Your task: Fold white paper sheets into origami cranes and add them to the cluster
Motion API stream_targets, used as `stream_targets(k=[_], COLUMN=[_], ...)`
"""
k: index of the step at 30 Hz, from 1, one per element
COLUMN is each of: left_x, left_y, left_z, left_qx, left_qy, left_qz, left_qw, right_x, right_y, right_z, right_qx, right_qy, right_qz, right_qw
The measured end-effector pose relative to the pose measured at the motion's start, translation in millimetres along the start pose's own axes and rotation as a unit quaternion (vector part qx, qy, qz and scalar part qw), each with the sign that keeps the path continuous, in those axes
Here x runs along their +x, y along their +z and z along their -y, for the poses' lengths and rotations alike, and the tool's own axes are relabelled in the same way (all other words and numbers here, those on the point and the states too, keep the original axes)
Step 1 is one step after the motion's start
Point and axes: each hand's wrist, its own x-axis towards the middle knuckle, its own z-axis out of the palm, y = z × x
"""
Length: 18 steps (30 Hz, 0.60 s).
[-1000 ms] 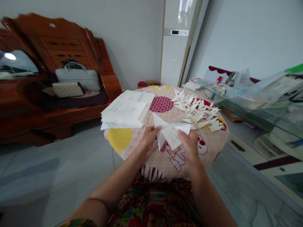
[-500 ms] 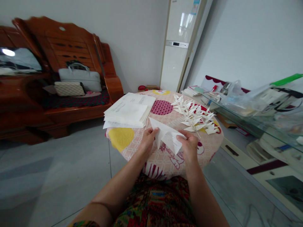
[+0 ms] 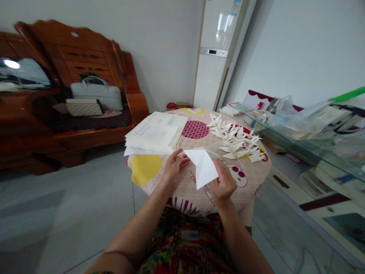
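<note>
A partly folded sheet of white paper [image 3: 201, 163] is held over the near part of the table, its lower point hanging toward me. My right hand [image 3: 224, 182] grips its right edge, thumb and fingers pressed together. My left hand [image 3: 175, 165] is by the paper's left corner, fingers loosely curved and apart; whether a fingertip touches that corner I cannot tell. A stack of printed paper [image 3: 156, 133] lies beyond my left hand. Farther right is a pile of folded white paper cranes [image 3: 234, 137].
A patterned cloth covers the round table [image 3: 182, 190]. A glass-topped cabinet [image 3: 302, 152] holding plastic bags [image 3: 285, 118] stands close on the right. At the left is a wooden sofa [image 3: 97, 57] with a pale handbag [image 3: 99, 95]; a tall white air conditioner [image 3: 211, 76] stands behind.
The paper has been turned and its folds now face differently, with one point hanging down. My left fingers have loosened from it. My right hand has shifted slightly down and left.
</note>
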Motion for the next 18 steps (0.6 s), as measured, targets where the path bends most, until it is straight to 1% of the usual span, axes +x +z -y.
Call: stream_targets(k=[2,4,6,9,12,16,18], left_x=[-6.2,-16.3,-25.3,-29.3,-23.2,-13.0,-9.8], left_y=[-4.1,-3.2,1.3,8.3,10.4,4.3,-0.5], left_z=[-2.7,-2.6,-0.9,-0.3,-3.2,-6.2,-7.5], left_qx=[0.029,0.048,0.026,-0.032,-0.064,-0.076,-0.083], left_qy=[-0.045,-0.087,-0.111,-0.086,-0.064,-0.089,-0.092], left_qz=[0.026,0.070,0.100,0.096,0.087,0.067,0.052], left_qw=[0.998,0.993,0.988,0.991,0.992,0.991,0.991], right_x=[-9.5,-18.1,-23.9,-28.1,-29.3,-29.3,-29.8], right_y=[2.2,3.9,5.5,8.5,11.0,7.4,2.5], right_z=[-0.9,-0.3,0.4,-0.6,-2.1,-0.6,-0.6], right_qx=[0.008,0.020,0.034,0.045,0.055,0.101,0.143], right_qy=[-0.021,-0.023,-0.026,-0.036,-0.039,-0.026,0.004], right_qz=[-0.002,0.009,0.027,0.052,0.091,0.189,0.211], right_qw=[1.000,0.999,0.999,0.997,0.994,0.976,0.967])
